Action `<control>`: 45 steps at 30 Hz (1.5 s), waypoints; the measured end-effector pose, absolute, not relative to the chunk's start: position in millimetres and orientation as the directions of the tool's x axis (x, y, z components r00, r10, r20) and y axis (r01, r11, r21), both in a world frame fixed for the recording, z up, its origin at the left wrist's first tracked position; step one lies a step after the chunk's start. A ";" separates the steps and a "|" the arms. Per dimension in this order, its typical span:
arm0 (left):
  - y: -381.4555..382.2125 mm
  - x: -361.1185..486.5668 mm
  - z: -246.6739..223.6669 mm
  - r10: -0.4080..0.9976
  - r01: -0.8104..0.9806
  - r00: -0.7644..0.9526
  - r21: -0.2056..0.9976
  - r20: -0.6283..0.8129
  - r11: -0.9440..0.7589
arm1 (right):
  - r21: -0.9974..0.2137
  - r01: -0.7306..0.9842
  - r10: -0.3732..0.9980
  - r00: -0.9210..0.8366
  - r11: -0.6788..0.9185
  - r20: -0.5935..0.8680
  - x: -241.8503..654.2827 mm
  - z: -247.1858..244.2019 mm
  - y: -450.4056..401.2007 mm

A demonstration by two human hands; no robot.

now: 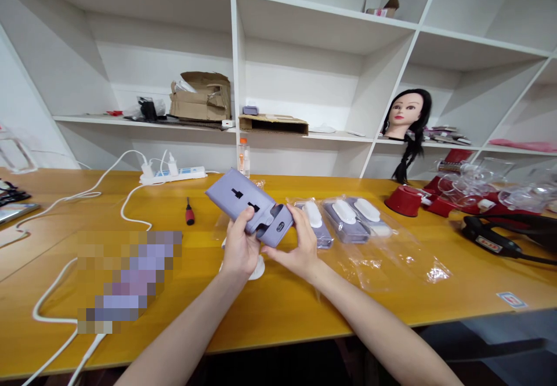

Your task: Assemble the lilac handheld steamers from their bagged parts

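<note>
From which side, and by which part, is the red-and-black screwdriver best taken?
Probably grip the screwdriver by its thick red end, from above, on the near side: that wider end lies nearer the camera, while the thin dark end points away.

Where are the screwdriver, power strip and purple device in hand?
Screwdriver (190,215), head view: red handle.
Power strip (186,174), head view: top face.
Purple device (248,195), head view: flat face, near the black marks.

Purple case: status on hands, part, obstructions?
Left hand grips case; right hand holds its slotted end. Case tilted, above table. Nearby: bagged units to right; white piece below, partly hidden.
</note>
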State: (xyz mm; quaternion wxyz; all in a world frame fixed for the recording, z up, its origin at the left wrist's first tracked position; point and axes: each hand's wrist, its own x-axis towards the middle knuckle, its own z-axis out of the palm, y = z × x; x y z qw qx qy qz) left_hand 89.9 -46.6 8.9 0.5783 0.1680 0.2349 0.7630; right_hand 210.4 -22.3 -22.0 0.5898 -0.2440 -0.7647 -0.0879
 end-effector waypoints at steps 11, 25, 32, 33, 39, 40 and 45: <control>-49.9 96.8 5.9 0.931 -0.768 -0.359 0.546 0.066 -0.335 | -0.093 0.518 0.225 -0.198 0.850 0.954 210.2 -26.1 -18.2; -42.8 98.8 -1.2 0.943 -0.777 -0.332 0.578 -0.039 -0.249 | -0.222 0.537 0.389 -0.219 0.814 0.895 202.8 -36.1 -22.4; -44.1 101.8 -3.9 0.929 -0.700 -0.363 0.636 0.073 -0.324 | -0.210 0.541 0.357 -0.183 0.814 0.916 204.5 -32.2 -25.5; -44.8 102.3 -3.4 0.930 -0.698 -0.359 0.636 0.085 -0.328 | -0.204 0.545 0.352 -0.182 0.813 0.918 204.8 -31.3 -25.7; -47.6 103.0 -2.3 0.941 -0.701 -0.329 0.648 0.078 -0.299 | -0.182 0.557 0.333 -0.184 0.811 0.925 205.6 -28.8 -26.4; -48.0 103.1 -2.2 0.943 -0.706 -0.326 0.645 0.070 -0.292 | -0.179 0.555 0.333 -0.189 0.813 0.924 205.6 -28.5 -26.7; -50.0 104.0 -1.0 0.946 -0.740 -0.325 0.627 -0.019 -0.242 | -0.171 0.568 0.335 -0.198 0.805 0.921 205.3 -26.8 -29.6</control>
